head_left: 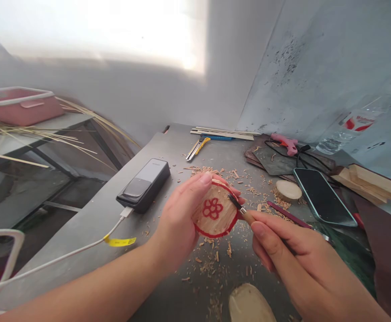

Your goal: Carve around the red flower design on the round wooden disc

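Observation:
My left hand [178, 217] is wrapped around the left side of a round wooden slice [224, 217], tilted up off the table. The slice has a red rim and a red flower drawn near its middle. In my right hand [282, 241] is a carving tool [247, 215] with a wooden handle, a metal collar and a dark tip. That tip lies against the upper right part of the slice's face. Wood shavings [229, 250] are scattered on the table below and behind the slice.
A black power bank [145, 183] with a white cable stands at left. A yellow utility knife [198, 148] lies farther back. On the right are a small wooden disc [287, 191], a phone [325, 197], a pink glue gun [284, 143], wood blocks [370, 181] and a plastic bottle [350, 127].

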Action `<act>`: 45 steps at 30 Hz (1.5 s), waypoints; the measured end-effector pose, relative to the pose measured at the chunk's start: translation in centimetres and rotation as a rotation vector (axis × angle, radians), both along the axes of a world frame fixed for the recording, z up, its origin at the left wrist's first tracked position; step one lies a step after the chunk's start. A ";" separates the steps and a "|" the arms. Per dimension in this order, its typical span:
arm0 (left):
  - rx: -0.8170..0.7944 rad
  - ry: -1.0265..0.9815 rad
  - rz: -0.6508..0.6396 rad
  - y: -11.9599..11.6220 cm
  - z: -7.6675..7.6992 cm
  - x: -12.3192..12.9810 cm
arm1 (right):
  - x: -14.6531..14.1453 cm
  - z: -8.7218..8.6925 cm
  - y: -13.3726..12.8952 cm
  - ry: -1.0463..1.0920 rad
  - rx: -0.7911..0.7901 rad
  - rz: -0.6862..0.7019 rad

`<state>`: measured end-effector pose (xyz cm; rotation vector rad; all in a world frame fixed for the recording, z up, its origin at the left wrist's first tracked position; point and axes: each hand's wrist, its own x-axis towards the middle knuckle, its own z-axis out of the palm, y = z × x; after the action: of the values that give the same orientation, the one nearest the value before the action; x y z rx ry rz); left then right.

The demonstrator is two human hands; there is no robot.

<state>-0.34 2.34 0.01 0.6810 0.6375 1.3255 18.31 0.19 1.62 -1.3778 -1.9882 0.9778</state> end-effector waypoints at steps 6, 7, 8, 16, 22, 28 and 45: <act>-0.009 -0.009 0.004 -0.1 -0.2 0.2 | -0.4 -0.5 -0.2 0.037 0.067 -0.041; -0.007 -0.006 0.016 -0.1 -0.2 0.3 | -0.6 -0.5 -0.3 0.067 0.041 -0.065; -0.001 0.002 0.028 -0.2 -0.2 0.3 | -0.8 -0.6 -0.5 0.097 0.012 -0.082; 0.005 0.043 0.081 -0.2 -0.1 0.3 | -0.3 -0.4 -0.1 0.019 0.029 -0.076; -0.025 0.058 0.143 -0.2 0.0 0.3 | 0.6 -0.5 0.1 -0.079 0.136 -0.071; -0.018 0.141 0.132 -0.1 -0.9 0.6 | 0.3 -1.0 0.2 -0.105 0.195 -0.128; -0.053 0.215 -0.152 1.0 -1.3 -0.1 | 1.9 -0.5 2.2 -0.131 0.117 -0.067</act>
<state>-0.43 3.34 -1.25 0.8198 0.7756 1.0995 20.19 2.43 1.07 -1.4661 -2.0446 0.7464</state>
